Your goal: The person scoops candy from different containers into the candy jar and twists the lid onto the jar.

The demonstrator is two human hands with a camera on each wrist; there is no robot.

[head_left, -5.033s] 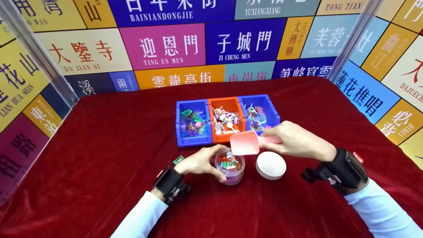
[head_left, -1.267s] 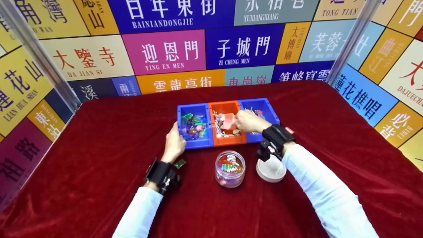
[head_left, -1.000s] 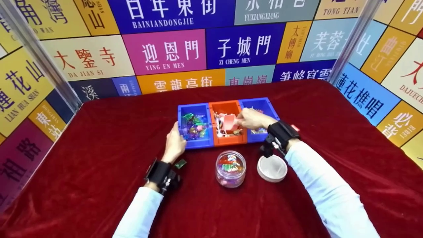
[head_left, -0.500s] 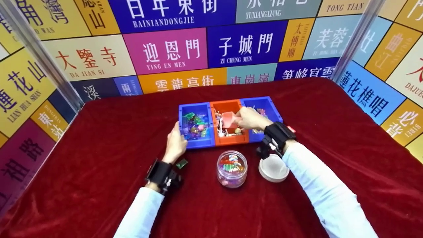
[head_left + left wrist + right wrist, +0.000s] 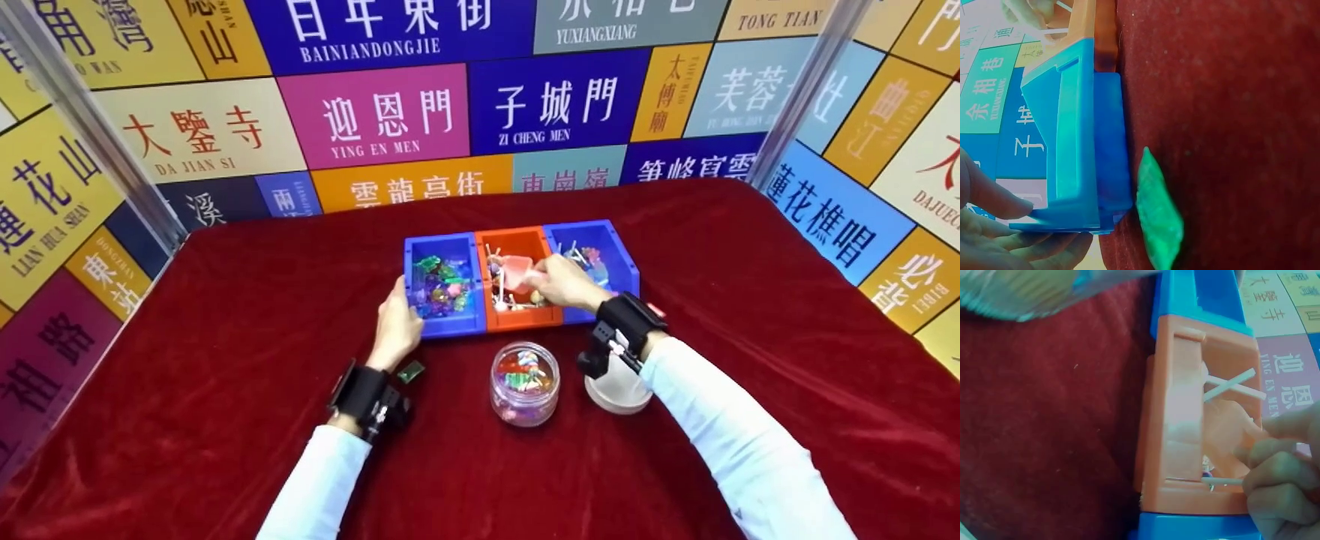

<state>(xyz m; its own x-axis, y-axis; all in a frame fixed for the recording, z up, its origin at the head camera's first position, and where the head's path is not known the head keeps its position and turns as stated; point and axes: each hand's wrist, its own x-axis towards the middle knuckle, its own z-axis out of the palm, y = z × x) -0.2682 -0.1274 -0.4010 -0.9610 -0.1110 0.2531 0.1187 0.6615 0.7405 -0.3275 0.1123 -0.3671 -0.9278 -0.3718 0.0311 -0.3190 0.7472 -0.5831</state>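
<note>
My left hand (image 5: 397, 326) grips the side wall of the left blue bin (image 5: 454, 327), thumb over the rim and fingers outside, as the left wrist view shows. This bin holds colourful translucent pieces. My right hand (image 5: 566, 282) holds a pink scoop (image 5: 516, 273) by its handle. The scoop's head is down in the orange bin (image 5: 525, 320), among lollipops with white sticks (image 5: 501, 289). In the right wrist view, curled fingers (image 5: 1275, 481) surround the handle, and the scoop's contents cannot be made out. The right blue bin (image 5: 628, 262) is partly behind the right hand.
A clear jar (image 5: 524, 409) with colourful pieces stands uncovered in front of the bins. Right of it lies a white lid (image 5: 619, 391), partly under the right wrist. One green gem-like piece (image 5: 411, 371) lies on the red cloth (image 5: 465, 480) beside the left wrist.
Since five seconds ago, my left hand has gone from the jar to the left blue bin. My right hand has taken the scoop from above the jar into the orange bin, shifting slightly there since.
</note>
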